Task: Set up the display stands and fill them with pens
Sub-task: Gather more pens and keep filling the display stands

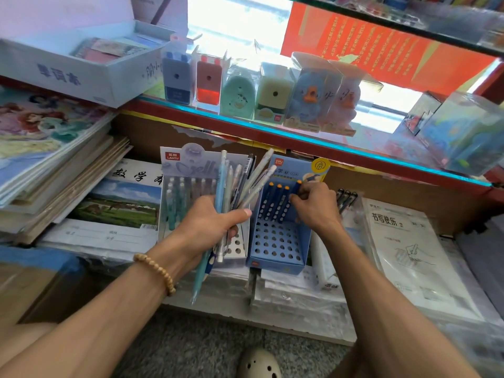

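Note:
Two cardboard display stands sit side by side on the low shelf. The pale grey stand (pixel 174 170) on the left holds several pale pens in its back rows. The blue stand (pixel 275 246) on the right has three dark blue pens with orange caps (pixel 275 200) upright in its back row. My left hand (pixel 210 227) grips a fanned bundle of mixed pens (pixel 231 181) above the grey stand. My right hand (pixel 313 205) pinches a dark blue pen (pixel 296 186) at the back right of the blue stand.
Stacks of notebooks (pixel 54 159) and exercise books (pixel 403 246) flank the stands. A glass shelf (pixel 300 137) overhangs them with boxed pencil sharpeners (pixel 207 83). A white box (pixel 81 72) sits upper left. Black pens (pixel 346 197) lie right of the blue stand.

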{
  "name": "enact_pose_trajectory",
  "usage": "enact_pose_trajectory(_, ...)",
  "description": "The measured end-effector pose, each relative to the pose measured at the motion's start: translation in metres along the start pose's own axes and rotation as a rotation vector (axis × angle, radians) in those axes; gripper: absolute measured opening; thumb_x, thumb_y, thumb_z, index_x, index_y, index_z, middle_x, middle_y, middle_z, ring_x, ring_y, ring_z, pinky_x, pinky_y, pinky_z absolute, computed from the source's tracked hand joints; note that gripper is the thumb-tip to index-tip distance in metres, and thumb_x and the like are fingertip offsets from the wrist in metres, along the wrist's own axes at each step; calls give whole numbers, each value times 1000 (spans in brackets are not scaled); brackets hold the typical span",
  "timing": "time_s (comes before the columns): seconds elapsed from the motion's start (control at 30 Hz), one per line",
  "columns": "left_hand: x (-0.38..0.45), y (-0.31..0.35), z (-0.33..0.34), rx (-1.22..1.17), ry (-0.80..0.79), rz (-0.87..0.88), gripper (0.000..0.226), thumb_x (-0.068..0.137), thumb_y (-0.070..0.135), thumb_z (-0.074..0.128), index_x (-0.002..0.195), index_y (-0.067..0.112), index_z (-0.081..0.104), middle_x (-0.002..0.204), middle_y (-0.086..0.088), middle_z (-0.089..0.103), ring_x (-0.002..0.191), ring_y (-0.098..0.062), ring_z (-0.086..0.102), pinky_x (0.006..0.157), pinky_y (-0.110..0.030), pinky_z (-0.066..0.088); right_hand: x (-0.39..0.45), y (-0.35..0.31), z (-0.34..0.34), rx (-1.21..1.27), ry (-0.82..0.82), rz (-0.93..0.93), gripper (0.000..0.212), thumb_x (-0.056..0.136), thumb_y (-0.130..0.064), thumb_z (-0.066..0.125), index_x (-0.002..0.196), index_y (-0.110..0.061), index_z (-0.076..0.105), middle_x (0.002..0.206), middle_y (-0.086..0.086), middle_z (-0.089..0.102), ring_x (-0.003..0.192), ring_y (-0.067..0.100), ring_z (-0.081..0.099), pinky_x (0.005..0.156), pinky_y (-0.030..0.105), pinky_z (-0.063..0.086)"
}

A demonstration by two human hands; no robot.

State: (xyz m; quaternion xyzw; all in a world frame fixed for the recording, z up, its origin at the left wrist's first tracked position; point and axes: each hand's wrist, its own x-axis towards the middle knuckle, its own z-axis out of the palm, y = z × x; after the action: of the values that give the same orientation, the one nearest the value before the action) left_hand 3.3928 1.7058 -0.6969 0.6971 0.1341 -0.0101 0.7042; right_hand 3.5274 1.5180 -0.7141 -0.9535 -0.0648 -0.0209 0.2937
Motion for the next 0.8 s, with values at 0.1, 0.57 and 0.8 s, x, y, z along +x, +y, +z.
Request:
enact_pose_trajectory(0.1,-1,0,-1,1,-2,3,13,90,17,69,96,7,66,63,2,55,55,-8,54,54,-22,48,-3,2,-1,-67,-112,31,12,92,-12,61,86,-7,70,80,12,71,74,31,70,76,47,60)
enact_pose_trajectory(0.57,-6,4,0,-61,-41,-19,14,90,14,68,97,3,64,57,2,53,47,-6,51,46,-18,45,-2,7,10,-18,18,-38,16,93,-29,66,84,-16,65,82,8,71,72,30,69,73,47,59)
enact_pose_trajectory(0.8,-10,4,-3,-146,-78,-22,11,88,13,68,95,4,64,68,1,57,55,-8,52,50,-18,48,-24,-26,-18,76,176,-95,22,93,-32,63,87,-14,72,80,-1,71,71,14,66,65,32,54)
